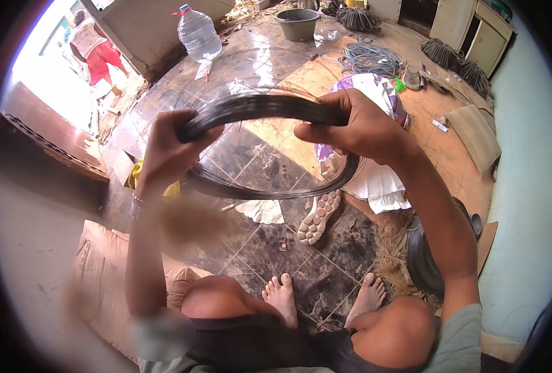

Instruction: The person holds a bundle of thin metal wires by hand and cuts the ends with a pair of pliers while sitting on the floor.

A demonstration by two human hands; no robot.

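A coil of thin black wire [266, 107] is held up in front of me, its ring tilted so the floor shows through the middle. My left hand [175, 144] is closed round the coil's left side, with the thumb on the inner side. Round the upper right part of the ring, my right hand [360, 127] is also closed, thumb below and fingers above. A few loose strands stick out past the top of the bundle. The ring's lower strands hang thinner and more spread than the thick upper part.
A shoe sole [319, 217] and a torn paper [261, 211] lie on the dirty tiles. Beyond my right hand is a white and purple sack [375, 87]. Farther off are a blue-grey wire heap [370, 60], a water bottle [199, 34], a bucket [296, 26] and a person [97, 50].
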